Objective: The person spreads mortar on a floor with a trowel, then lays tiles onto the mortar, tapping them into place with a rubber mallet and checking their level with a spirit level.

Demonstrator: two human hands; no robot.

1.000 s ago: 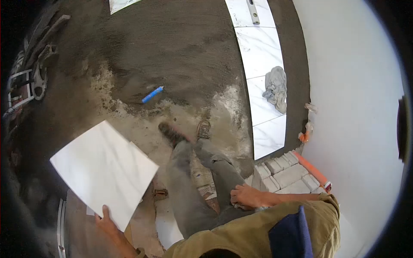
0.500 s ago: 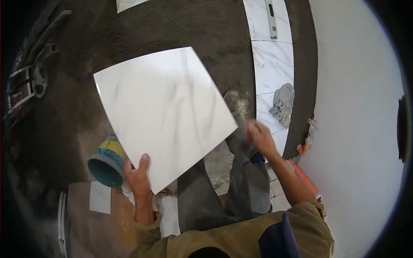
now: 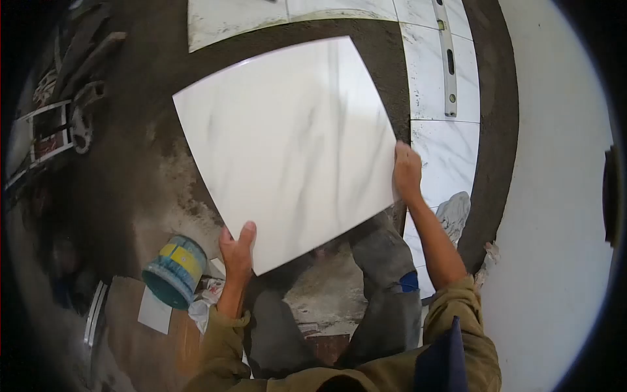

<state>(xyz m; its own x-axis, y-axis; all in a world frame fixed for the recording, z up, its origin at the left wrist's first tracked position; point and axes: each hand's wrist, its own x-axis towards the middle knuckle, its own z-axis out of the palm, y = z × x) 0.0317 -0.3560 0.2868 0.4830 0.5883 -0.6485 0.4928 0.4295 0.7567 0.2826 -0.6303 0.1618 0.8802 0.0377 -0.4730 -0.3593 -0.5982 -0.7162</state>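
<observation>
A large white tile with grey veins point(image 3: 294, 150) is held up in front of my legs, tilted in the view. My left hand point(image 3: 238, 251) grips its lower left corner, thumb on the face and the other fingers partly hidden. At the right edge, my right hand point(image 3: 407, 171) has its fingers wrapped round the tile's side. Beyond the tile, laid white tiles point(image 3: 444, 153) run along the right, and a spirit level point(image 3: 448, 62) lies on them. A grey cloth point(image 3: 454, 215) rests on this row nearer to me.
A blue-green bucket with a yellow band point(image 3: 175, 271) stands at lower left, beside a brown board point(image 3: 127, 310) with a white piece on it. A metal frame point(image 3: 49, 134) lies at far left. More laid tiles point(image 3: 241, 19) are at the top; a white wall point(image 3: 562, 196) rises at right.
My right hand has come up and taken hold of the tile's right edge. The tile has moved up and right in view. More of the laid tiles and the level now shows.
</observation>
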